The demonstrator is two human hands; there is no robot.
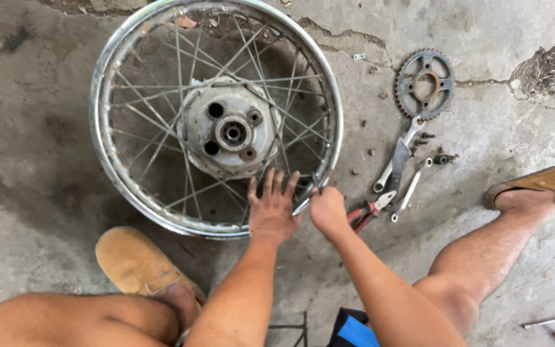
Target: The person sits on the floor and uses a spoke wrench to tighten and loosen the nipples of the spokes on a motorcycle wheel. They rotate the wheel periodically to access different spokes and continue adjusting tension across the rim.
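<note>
Left hand (272, 212) flat, open on spoked wheel (216, 119); right hand (327, 211) pinching spoke, probably. Wheel stiff, heavy; hold by rim (101, 138). Pliers (369, 211) just right of right hand.

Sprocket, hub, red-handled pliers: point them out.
sprocket (424, 84), head view, on its toothed ring's left side.
hub (232, 133), head view, on the centre bore.
red-handled pliers (362, 215), head view, on the red handle beside the right hand (327, 212).

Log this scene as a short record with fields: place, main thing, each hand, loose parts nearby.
place: cracked concrete floor
main thing: spoked wheel lying flat, hub facing up
left hand: spread open on the spokes by the near rim
right hand: closed at the rim; what it pinches cannot be told
loose parts: sprocket, wrenches, red-handled pliers
</note>
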